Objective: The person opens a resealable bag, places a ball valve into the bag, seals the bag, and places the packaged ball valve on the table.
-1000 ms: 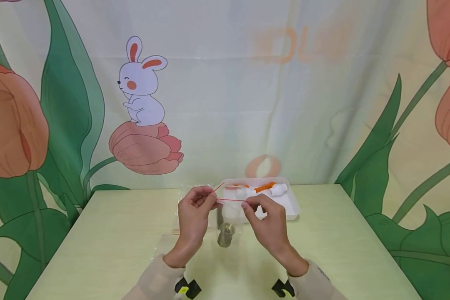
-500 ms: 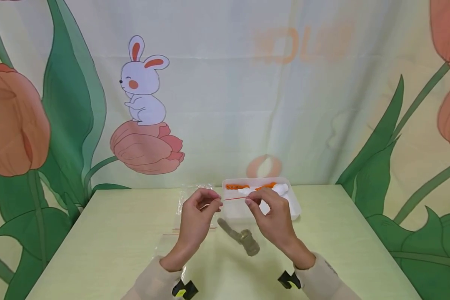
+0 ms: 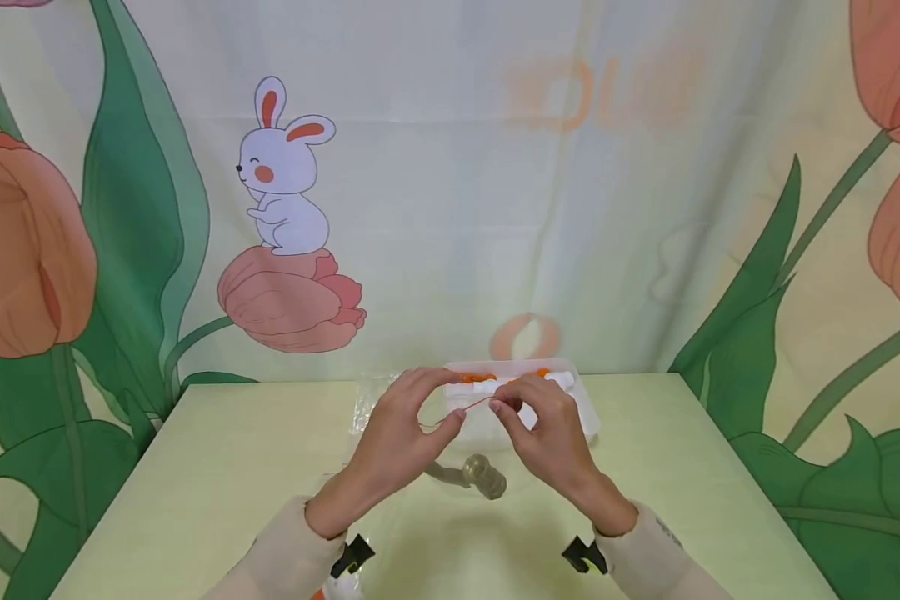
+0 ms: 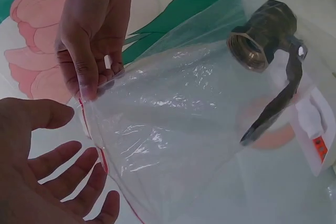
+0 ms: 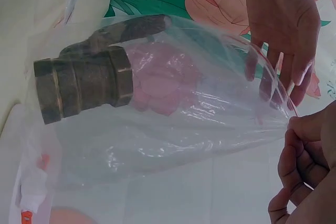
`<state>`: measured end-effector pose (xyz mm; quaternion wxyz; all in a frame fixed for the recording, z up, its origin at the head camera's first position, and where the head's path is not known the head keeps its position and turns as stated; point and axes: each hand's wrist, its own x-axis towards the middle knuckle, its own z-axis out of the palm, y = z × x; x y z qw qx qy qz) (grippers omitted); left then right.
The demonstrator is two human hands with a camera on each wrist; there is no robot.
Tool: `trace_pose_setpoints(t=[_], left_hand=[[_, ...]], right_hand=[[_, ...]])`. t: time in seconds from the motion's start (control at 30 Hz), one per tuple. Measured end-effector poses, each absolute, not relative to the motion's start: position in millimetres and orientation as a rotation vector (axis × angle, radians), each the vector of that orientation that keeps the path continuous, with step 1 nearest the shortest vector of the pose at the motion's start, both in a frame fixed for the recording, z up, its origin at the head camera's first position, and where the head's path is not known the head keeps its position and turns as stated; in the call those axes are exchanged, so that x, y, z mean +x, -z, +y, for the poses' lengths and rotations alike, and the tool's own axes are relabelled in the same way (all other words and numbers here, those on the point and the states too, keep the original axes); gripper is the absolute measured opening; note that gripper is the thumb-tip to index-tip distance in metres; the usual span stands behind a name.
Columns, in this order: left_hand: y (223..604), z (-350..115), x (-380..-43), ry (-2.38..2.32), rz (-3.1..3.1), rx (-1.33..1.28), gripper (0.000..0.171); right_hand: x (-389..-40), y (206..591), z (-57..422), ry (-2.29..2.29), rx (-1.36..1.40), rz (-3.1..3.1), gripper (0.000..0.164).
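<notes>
A clear zip bag [image 4: 157, 119] with a red line along its mouth hangs between the hands. Inside it lies a dull metal ball valve [image 4: 268, 35] with a lever handle, low in the bag. My right hand [image 3: 547, 429] pinches one corner of the bag's mouth between thumb and curled fingers; the pinch shows plainly in the right wrist view. My left hand [image 3: 393, 429] is beside the mouth with its fingers spread apart from the thumb. In the left wrist view those fingertips are close to the red line; whether they touch it I cannot tell.
Behind the hands stands a white tray [image 3: 587, 408] holding orange and white items. Another clear bag [image 3: 371, 404] lies on the table [image 3: 232, 475] left of the tray. A printed curtain [image 3: 420, 208] hangs beyond the table's back edge.
My left hand has let go of the bag's edge and spread its fingers, shifting slightly right. The right hand keeps its pinch. The valve has swung in the bag from nearly upright to slanting.
</notes>
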<state>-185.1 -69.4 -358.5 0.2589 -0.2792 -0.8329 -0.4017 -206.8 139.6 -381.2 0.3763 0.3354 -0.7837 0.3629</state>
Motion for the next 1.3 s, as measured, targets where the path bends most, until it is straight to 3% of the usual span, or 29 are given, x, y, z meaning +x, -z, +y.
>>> trace_pose_setpoints(t=[0.4, 0.73, 1.3], left_hand=[[346.8, -62.8, -199.5, 1.042, -2.481, -0.927, 0.030], [348.5, -58.2, -201.8, 1.094, -2.461, -0.933, 0.004], [353.8, -56.8, -200.9, 1.078, -2.423, -0.980, 0.005]], right_hand=[[-205.8, 377.9, 140.2, -0.878, 0.839, -2.036, 0.008], [-204.5, 380.7, 138.5, -0.890, 0.837, -2.025, 0.008], [-201.1, 384.0, 136.9, -0.885, 0.830, -2.021, 0.009]])
